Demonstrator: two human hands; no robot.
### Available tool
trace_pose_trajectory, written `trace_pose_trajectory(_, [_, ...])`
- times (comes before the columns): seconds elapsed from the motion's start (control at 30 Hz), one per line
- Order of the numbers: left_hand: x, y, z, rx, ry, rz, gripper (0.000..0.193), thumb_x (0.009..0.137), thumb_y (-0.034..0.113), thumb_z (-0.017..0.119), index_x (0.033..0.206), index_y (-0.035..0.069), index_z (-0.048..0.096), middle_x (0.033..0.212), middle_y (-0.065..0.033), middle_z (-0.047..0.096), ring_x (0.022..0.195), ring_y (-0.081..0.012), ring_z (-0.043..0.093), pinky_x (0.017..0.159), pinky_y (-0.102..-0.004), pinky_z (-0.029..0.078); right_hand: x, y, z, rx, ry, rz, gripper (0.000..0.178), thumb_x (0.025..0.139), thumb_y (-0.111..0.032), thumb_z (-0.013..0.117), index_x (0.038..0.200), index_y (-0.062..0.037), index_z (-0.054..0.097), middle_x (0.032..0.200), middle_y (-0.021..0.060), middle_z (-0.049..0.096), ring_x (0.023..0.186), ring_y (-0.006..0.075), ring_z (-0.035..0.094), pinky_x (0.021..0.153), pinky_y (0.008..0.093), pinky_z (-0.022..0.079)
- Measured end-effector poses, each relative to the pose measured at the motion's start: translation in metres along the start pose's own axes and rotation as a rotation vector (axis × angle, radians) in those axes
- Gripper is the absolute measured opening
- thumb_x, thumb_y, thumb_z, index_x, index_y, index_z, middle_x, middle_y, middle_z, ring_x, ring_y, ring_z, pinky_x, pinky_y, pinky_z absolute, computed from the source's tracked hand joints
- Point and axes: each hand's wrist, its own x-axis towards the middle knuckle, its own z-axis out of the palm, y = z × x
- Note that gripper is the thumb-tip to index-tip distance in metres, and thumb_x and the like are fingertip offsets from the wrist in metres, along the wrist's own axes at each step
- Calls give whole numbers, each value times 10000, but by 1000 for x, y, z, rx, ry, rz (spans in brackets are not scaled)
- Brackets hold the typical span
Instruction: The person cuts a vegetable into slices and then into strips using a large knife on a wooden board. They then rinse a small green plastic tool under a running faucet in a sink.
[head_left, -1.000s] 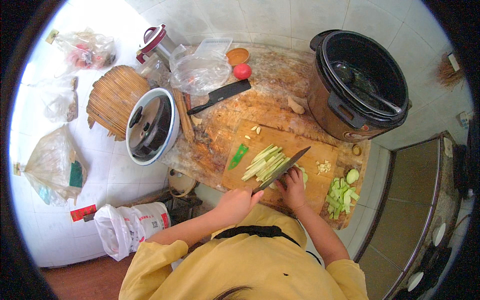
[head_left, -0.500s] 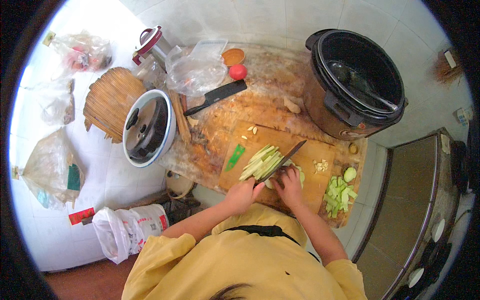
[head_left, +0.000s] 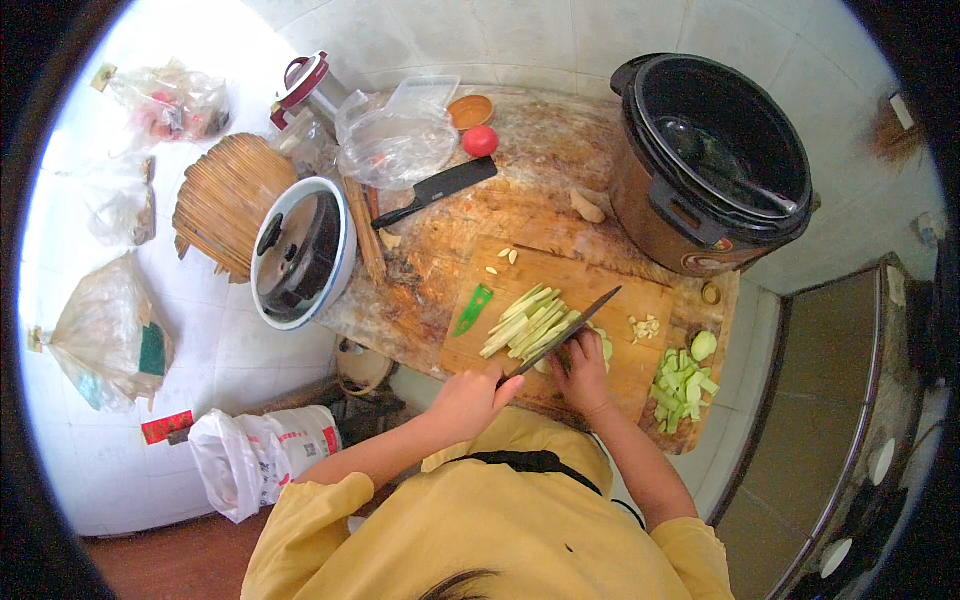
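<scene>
My left hand point(head_left: 472, 404) is closed round the handle of a dark-bladed kitchen knife point(head_left: 578, 322), which slants up to the right over a wooden cutting board point(head_left: 600, 277). Left of the blade lies a pile of pale green vegetable strips point(head_left: 527, 320). My right hand point(head_left: 584, 374) has its fingers bent down on pale green vegetable slices point(head_left: 605, 345), right beside the blade; the fingers partly hide these. Also on the board are a green-handled small tool point(head_left: 473, 309), a few garlic cloves point(head_left: 512, 256) and chopped garlic pieces point(head_left: 645, 327).
Green vegetable scraps point(head_left: 682, 390) lie at the board's right. A big black pot point(head_left: 640, 180) stands at the back right. A black cleaver point(head_left: 440, 190), a tomato point(head_left: 480, 141), plastic bags point(head_left: 400, 150) and a lidded basin point(head_left: 345, 250) occupy the back left of the worktop point(head_left: 540, 140).
My left hand and the knife handle have shifted slightly left and down, and the blade has swung a little. My right hand stays on the slices. The whole view has shifted slightly.
</scene>
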Motion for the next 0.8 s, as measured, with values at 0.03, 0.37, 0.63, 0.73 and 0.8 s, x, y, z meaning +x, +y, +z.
trace_pose_trajectory(0.03, [-1,0,0,3,2,-3,380,874,322,438,793,-35,540,717,-248,570,703,-405,560,634,-469,438,1,-1,-1,-6,5,-3,277,688,-159,643,884,11,545,981,209,473,985,400,429,850,469,373])
trace_pose_trajectory(0.37, [-5,-4,1,87,-57,-19,448,880,371,406,732,-31,537,647,-237,564,620,-400,558,580,-469,443,4,-8,-5,-44,-36,40,258,687,-144,620,893,0,565,992,205,484,999,402,427,890,472,355])
trace_pose_trajectory(0.63, [28,-20,40,114,59,50,439,875,382,411,734,-20,515,626,-228,559,598,-397,556,551,-467,444,4,-7,-4,-76,-57,20,292,677,-140,622,920,8,561,1031,214,470,1041,410,401,904,479,344])
trace_pose_trajectory(0.73, [29,-32,50,61,101,94,442,871,394,414,740,-15,516,656,-230,565,630,-399,557,566,-469,444,4,-8,-4,-68,-62,37,293,679,-136,618,921,18,556,1038,217,469,1054,413,394,911,479,338])
trace_pose_trajectory(0.8, [30,-31,50,45,99,57,446,867,403,416,742,-13,517,668,-230,567,645,-398,557,579,-472,443,5,-9,-5,-40,-73,60,283,683,-133,613,911,23,553,1040,220,467,1057,416,392,914,479,335])
